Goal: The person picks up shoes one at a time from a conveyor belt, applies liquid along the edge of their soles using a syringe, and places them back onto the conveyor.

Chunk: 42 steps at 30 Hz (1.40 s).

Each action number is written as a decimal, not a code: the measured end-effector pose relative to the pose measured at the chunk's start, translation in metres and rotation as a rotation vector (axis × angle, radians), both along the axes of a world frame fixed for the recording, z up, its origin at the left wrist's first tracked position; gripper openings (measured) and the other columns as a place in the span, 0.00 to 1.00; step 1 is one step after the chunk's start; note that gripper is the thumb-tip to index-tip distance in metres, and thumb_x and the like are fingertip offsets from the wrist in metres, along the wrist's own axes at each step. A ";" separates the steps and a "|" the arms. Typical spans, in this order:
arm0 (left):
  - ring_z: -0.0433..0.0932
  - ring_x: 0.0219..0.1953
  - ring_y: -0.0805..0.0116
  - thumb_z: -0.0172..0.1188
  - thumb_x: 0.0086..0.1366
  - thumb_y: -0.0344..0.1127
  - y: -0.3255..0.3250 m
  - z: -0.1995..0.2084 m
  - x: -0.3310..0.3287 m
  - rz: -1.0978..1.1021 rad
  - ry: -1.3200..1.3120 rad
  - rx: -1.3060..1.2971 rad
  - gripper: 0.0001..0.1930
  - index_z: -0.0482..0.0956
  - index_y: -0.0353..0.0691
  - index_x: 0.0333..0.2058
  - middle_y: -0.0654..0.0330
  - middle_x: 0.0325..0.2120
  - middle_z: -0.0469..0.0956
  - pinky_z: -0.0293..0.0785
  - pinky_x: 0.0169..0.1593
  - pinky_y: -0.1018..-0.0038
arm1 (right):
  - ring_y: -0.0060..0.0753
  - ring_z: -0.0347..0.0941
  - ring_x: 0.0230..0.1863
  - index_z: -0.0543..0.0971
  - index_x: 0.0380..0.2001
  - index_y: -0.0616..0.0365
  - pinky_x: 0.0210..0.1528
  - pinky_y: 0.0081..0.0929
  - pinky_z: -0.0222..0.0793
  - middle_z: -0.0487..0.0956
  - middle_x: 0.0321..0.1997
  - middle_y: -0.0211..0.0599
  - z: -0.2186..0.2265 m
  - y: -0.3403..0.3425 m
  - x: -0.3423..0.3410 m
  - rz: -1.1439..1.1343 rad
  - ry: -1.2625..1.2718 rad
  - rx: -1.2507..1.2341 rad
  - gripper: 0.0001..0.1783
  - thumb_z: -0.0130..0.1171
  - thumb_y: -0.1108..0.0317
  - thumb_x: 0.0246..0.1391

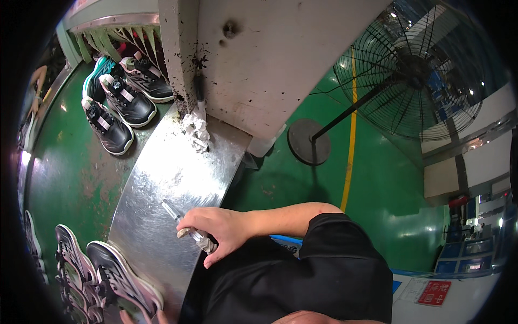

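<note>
Right hand (218, 229) lies on the curved sheet-metal desk (162, 178), its fingers curled and closed around a slim, clear tube-like tool (174, 210) that looks like a syringe or glue applicator. The thin end pokes out up and to the left past the knuckles; the rear end, wrapped in something pale and crumpled, sticks out under the palm.

It looks light and stiff, probably smooth plastic, so likely a bit slippery and easy to crack if squeezed hard. The wrapped rear section seems the better place to grip, with the bare barrel left free. What is inside it cannot be made out.

Left hand (141, 316) is cut off at the bottom edge: only fingertips show, near the toe of a grey sneaker (124, 278) at the lower left, and I cannot tell whether they are apart or closed on anything.

A wad of white rag (197, 129) sits further up the desk by a grimy post (181, 59). More dark sneakers (116, 105) stand on the green belt (65, 162) beyond. A floor fan (413, 73) is off to the right. The far left edge is too dark and warped to read.
</note>
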<state>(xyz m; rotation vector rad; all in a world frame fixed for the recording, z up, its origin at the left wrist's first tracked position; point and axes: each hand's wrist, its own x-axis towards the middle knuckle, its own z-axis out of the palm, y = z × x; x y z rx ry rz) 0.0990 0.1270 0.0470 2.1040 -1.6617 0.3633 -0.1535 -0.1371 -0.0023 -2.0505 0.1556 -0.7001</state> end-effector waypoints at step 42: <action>0.72 0.46 0.69 0.66 0.44 0.26 -0.060 -0.011 0.051 -0.468 1.782 -0.638 0.31 0.66 0.39 0.50 0.60 0.42 0.72 0.69 0.51 0.71 | 0.31 0.64 0.27 0.65 0.50 0.55 0.26 0.24 0.59 0.74 0.30 0.49 0.116 0.025 0.103 0.650 -0.159 0.975 0.47 0.57 0.27 0.40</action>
